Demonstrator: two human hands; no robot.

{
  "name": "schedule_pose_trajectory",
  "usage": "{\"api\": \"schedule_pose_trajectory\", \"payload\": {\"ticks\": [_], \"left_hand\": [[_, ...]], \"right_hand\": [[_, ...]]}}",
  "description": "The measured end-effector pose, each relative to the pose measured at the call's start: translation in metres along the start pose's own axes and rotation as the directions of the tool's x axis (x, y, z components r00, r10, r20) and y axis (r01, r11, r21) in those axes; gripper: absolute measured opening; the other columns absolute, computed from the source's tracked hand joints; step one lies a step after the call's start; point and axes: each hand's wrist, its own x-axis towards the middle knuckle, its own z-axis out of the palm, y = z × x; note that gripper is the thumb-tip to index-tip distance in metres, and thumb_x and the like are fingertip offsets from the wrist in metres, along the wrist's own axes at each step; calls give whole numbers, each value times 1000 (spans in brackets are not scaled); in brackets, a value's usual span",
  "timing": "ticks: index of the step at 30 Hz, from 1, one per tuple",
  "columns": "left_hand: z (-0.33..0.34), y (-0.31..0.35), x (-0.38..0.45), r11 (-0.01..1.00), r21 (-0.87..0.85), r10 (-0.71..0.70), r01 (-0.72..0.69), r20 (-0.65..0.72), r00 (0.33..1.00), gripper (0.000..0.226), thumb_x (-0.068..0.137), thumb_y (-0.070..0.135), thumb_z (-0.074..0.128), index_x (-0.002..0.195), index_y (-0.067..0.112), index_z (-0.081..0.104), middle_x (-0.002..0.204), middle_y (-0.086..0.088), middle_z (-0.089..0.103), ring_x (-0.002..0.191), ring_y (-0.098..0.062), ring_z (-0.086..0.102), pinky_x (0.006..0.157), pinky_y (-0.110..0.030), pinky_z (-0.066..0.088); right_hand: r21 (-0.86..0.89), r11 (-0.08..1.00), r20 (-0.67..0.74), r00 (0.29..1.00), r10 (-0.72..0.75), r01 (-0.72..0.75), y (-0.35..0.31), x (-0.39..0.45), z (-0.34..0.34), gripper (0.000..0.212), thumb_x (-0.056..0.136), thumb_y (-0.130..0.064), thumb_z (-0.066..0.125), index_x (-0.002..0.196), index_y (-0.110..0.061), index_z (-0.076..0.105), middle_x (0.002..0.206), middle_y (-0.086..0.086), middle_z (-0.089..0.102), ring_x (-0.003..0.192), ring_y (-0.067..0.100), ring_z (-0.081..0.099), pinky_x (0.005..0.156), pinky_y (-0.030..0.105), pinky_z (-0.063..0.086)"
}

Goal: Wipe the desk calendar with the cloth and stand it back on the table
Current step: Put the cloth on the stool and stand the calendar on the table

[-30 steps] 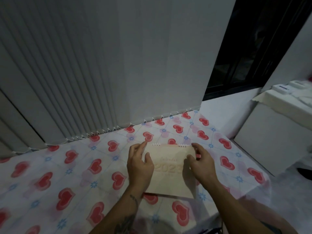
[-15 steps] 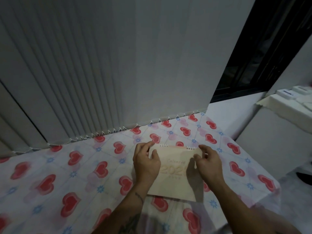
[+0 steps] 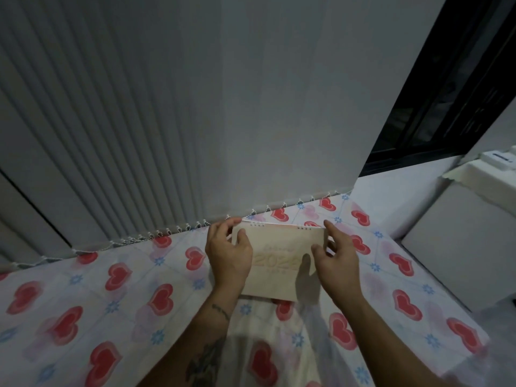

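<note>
Both hands [image 3: 282, 254] had slid up the calendar [image 3: 280, 261], gripping its sides; released carelessly, it could topple flat.

Home room: heart-print tablecloth [image 3: 117, 277], vertical blinds [image 3: 139, 121], window [image 3: 452, 93].

desk calendar [image 3: 279, 261] on table [image 3: 83, 303], mid-right | left hand [image 3: 229, 258] at its left edge, right hand [image 3: 337, 258] at its right edge | vertical blinds [image 3: 139, 121] behind table | window [image 3: 446, 93] far right
</note>
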Motion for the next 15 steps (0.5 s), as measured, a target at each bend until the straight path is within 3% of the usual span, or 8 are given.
{"api": "schedule_pose_trajectory", "payload": {"ticks": [4,8,15], "left_hand": [[14,3,25,999,51,-13,15,-28,1000,23,88,6,61,94,28,67,104,8,60,91,-4,59,79,-24,55],[31,7,52,996,88,19,-17,-26,999,23,87,3,61,96,22,70,104,5,62,84,-1,59,71,-2,44],[59,-3,93,988,146,60,-59,0,998,26,86,0,61,105,16,70,107,3,61,94,-15,64,80,-13,50]], "right_hand": [[22,1000,21,1000,17,-18,3,34,14,54,89,-13,65,139,-24,49,123,-10,47,110,12,53,92,34,51],[76,997,68,998,-2,-3,3,82,24,48,88,-14,66,134,-22,54,124,-6,52,110,13,55,92,32,52],[164,986,158,987,-20,-6,1,153,43,40,87,-13,67,125,-24,60,124,-2,56,106,17,61,89,35,55]]}}
